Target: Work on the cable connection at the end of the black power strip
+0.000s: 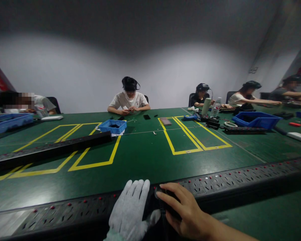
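Note:
My left hand (pixel 130 209), in a white glove, lies flat with fingers stretched out on the long black power strip (pixel 240 180) that runs along the near edge of the green table (pixel 145 157). My bare right hand (pixel 183 209) rests beside it on the same strip, fingers curved over a small black object (pixel 163 197) that I cannot name; a dark cable seems to run down from it.
A second black strip (pixel 52 149) lies at the left. Blue trays (pixel 113 126) (pixel 257 119) (pixel 7 122), bottles (pixel 215 107) and small parts sit among yellow floor-tape rectangles (pixel 193 140). Several people sit along the far side and at the right.

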The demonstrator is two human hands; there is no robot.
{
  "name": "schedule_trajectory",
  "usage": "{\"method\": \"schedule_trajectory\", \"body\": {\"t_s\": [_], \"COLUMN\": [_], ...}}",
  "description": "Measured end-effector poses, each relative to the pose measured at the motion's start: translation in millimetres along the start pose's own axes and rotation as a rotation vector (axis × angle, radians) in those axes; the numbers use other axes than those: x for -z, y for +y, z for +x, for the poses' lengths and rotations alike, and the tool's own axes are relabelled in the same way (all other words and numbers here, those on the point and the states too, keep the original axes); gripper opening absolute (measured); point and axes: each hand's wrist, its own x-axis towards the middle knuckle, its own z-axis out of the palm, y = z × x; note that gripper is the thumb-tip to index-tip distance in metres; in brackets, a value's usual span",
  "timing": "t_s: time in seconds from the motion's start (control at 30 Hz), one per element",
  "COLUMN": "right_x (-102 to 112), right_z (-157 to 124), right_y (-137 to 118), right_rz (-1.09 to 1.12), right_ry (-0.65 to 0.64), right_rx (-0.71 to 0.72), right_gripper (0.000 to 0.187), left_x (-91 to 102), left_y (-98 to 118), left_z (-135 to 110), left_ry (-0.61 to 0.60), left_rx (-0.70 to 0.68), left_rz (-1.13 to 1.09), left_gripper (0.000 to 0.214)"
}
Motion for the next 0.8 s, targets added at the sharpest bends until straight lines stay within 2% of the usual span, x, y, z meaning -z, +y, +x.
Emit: {"method": "schedule_trajectory", "body": {"t_s": [0.13,0.23,0.3,0.53,0.8], "right_x": [-2.7,-1.3,-0.9,4.4,4.5], "right_z": [-7.1,-7.3,-6.3,-0.3,2.9], "right_y": [-0.1,-2.1,-2.9,-3.7,-2.5], "right_rz": [-0.211,-0.258,-0.261,-0.239,-0.168], "right_ry": [0.083,0.067,0.065,-0.046,-0.033], "right_rx": [0.222,0.380,0.434,0.468,0.493], "right_gripper": [0.039,0.029,0.028,0.029,0.027], "left_x": [-1.3,-2.0,-2.6,-4.5,-0.9], "left_y": [-0.2,-1.5,-2.8,-6.9,-9.3], "left_z": [-1.4,-3.0,-4.0,-4.8,1.9], "left_ry": [-0.008,-0.008,-0.006,-0.031,-0.007], "left_rx": [0.005,-0.028,-0.046,-0.096,-0.122], "left_rz": [-0.012,-0.014,-0.007,0.001,0.021], "left_gripper": [0.069,0.067,0.065,0.067,0.059]}}
